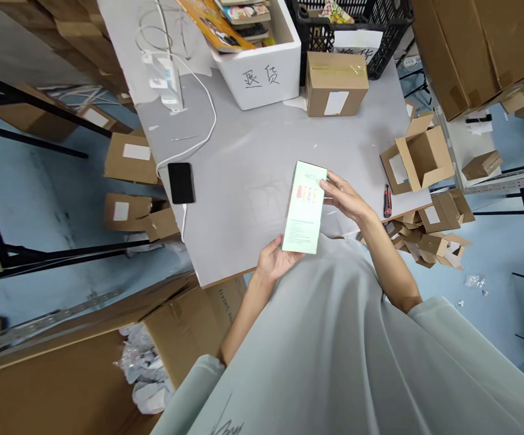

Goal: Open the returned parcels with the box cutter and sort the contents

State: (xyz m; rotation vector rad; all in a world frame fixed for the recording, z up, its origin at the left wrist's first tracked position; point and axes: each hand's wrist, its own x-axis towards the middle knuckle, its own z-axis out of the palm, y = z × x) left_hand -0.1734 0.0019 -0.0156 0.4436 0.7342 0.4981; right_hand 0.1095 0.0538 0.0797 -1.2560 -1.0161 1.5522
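Note:
Between my two hands is a tall light-green product box (305,208), printed with small coloured pictures and lines of text, tilted above the near edge of the table. My left hand (276,260) supports its bottom end, fingers curled at the lower left corner. Higher up, my right hand (344,196) grips the upper right side, with the thumb on the printed face. Left of the box, a black phone (181,183) lies on the table with a white cable at its end. A red and black box cutter (387,201) rests near the right edge.
On the grey table (244,151) stand a white foam bin (262,78) of books, a closed cardboard box (337,84), a black crate (382,36), a power strip (166,81) and an opened carton (418,157). A large carton (54,386) with plastic wrapping is at lower left.

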